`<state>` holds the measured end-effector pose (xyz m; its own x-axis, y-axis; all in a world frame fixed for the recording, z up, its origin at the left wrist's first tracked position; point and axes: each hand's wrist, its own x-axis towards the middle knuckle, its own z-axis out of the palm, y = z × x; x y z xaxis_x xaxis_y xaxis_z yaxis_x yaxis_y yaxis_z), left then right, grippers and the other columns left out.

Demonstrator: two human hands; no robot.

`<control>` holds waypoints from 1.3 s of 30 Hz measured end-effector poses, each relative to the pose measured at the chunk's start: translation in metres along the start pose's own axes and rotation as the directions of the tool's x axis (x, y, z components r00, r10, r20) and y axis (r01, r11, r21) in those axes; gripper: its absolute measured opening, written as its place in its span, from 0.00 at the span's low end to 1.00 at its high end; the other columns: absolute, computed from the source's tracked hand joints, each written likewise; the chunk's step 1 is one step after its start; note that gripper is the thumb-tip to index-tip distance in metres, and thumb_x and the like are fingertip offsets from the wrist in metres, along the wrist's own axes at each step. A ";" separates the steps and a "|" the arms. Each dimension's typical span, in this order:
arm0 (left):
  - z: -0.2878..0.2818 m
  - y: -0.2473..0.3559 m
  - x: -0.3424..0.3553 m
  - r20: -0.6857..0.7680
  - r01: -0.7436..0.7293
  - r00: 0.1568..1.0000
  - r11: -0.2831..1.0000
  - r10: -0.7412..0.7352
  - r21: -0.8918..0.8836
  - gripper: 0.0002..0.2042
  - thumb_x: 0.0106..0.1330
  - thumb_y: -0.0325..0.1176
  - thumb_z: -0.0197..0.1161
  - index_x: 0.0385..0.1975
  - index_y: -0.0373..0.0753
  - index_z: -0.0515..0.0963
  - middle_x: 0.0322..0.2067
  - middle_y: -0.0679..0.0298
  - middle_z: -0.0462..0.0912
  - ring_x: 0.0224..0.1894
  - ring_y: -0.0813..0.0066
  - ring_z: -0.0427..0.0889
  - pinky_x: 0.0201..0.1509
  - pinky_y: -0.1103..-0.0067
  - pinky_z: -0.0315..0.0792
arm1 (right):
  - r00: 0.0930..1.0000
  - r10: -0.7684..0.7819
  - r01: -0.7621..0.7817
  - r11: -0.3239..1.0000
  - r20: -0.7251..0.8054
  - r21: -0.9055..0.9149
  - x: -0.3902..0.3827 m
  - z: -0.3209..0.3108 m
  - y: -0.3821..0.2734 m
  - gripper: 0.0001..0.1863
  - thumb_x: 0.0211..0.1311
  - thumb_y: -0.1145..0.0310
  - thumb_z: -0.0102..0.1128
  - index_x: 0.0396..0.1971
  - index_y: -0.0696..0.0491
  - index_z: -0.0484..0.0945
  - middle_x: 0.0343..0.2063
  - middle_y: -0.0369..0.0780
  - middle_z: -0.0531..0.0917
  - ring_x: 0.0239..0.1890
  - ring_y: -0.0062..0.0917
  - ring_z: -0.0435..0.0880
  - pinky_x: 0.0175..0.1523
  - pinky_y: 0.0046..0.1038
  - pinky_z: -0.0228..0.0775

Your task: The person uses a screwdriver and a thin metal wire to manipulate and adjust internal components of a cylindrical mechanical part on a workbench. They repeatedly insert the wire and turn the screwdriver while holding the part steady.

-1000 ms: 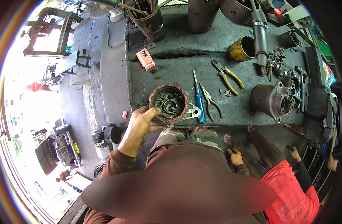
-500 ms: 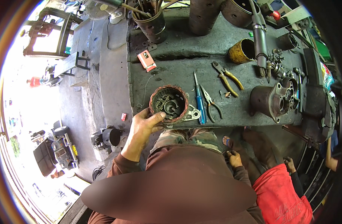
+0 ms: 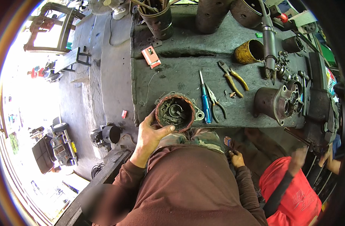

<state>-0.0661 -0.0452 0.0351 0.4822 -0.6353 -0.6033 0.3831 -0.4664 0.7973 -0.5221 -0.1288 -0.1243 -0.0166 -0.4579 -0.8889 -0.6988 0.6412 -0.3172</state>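
My left hand [image 3: 151, 134] grips the near left rim of an alternator housing [image 3: 198, 114] at the bench's front edge. Its thumb lies over the near rim, and the fingers are hidden behind the wall. A ring of reddish copper windings [image 3: 190, 113] lines the opening, with dusty metal parts down inside. Just right of it lie a blue-handled screwdriver [image 3: 205, 103] and needle-nose pliers [image 3: 216, 103]. My right hand [image 3: 237, 159] hangs low beside my thigh, away from the bench, its fingers curled; whatever they may hold is too dark to name.
Yellow-handled cutting pliers [image 3: 233, 79], a yellow can [image 3: 249, 51] and a dark metal casing [image 3: 272, 102] are farther right on the bench. A red-and-white box [image 3: 151, 57] and a tool can [image 3: 157, 24] stand left. A person in a red shirt [image 3: 291, 184] is close on my right.
The alternator housing has tilted and turned in my left hand, nearer the bench edge. My right hand stays low. The person in red has raised an arm. The view has shifted slightly.
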 end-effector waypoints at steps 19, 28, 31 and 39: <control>-0.016 -0.003 0.005 0.060 -0.001 0.998 0.999 -0.001 0.035 0.37 0.65 0.30 0.80 0.72 0.25 0.69 0.59 0.55 0.84 0.59 0.68 0.84 0.66 0.71 0.79 | 0.998 0.057 -0.059 0.997 0.026 0.057 0.011 0.002 0.002 0.18 0.77 0.59 0.64 0.50 0.61 0.83 0.36 0.41 0.88 0.33 0.27 0.85 0.38 0.32 0.76; -0.024 0.044 0.020 -0.083 -0.109 0.981 0.856 0.173 0.505 0.33 0.63 0.34 0.76 0.68 0.28 0.74 0.55 0.41 0.87 0.54 0.59 0.90 0.57 0.70 0.83 | 0.999 0.035 -0.037 0.998 0.035 0.042 0.021 -0.006 0.013 0.18 0.75 0.59 0.64 0.49 0.61 0.85 0.37 0.43 0.89 0.33 0.30 0.86 0.38 0.32 0.76; -0.017 0.061 0.029 -0.039 -0.191 0.936 0.599 0.349 0.778 0.27 0.61 0.35 0.73 0.61 0.32 0.81 0.48 0.41 0.88 0.48 0.50 0.91 0.53 0.65 0.83 | 0.976 -0.200 0.217 0.931 0.086 -0.294 0.005 -0.012 -0.011 0.20 0.73 0.59 0.65 0.48 0.64 0.85 0.40 0.49 0.90 0.39 0.37 0.89 0.44 0.36 0.79; 0.012 0.072 0.059 0.309 -0.306 0.898 -0.060 0.313 0.950 0.08 0.65 0.31 0.67 0.39 0.33 0.80 0.40 0.48 0.89 0.42 0.43 0.89 0.46 0.56 0.83 | 0.754 -0.564 0.654 0.690 0.337 -0.310 -0.084 -0.022 -0.150 0.20 0.73 0.59 0.62 0.49 0.64 0.85 0.43 0.55 0.90 0.48 0.50 0.89 0.55 0.40 0.79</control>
<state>-0.0195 -0.1237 0.0568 0.3099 -0.9067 -0.2861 -0.9191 -0.3627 0.1540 -0.4322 -0.2002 0.0054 0.6223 -0.4991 -0.6030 -0.7146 -0.0477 -0.6979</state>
